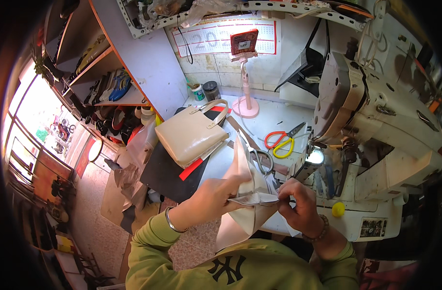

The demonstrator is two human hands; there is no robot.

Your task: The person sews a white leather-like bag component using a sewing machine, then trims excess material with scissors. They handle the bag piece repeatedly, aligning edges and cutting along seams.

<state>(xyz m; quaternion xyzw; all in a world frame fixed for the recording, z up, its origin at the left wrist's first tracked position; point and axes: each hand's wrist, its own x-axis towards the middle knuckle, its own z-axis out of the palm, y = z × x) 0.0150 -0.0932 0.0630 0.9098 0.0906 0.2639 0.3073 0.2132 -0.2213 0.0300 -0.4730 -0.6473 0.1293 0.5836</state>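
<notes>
A folded, cream-coloured sheet piece [239, 222], leather-like, is held up in front of my body, its seam edges gathered between both hands. My left hand [215, 194] grips it from the left, thumb on top. At the right end of the gathered edge, the fingertips of my right hand [297, 203] pinch together; what exactly lies between them is partly hidden. Scissors with grey handles [263, 163] lie just beyond the piece, partly covered by it. Farther back rests a pair of scissors with red and yellow handles [284, 141].
A glossy beige handbag [188, 134] lies on a black sheet [163, 170]. At the right stands a sewing machine [373, 98] with a lit lamp [316, 156]. A pink stand [246, 107] holds a phone [244, 41]. Shoes [120, 85] fill shelves at the left.
</notes>
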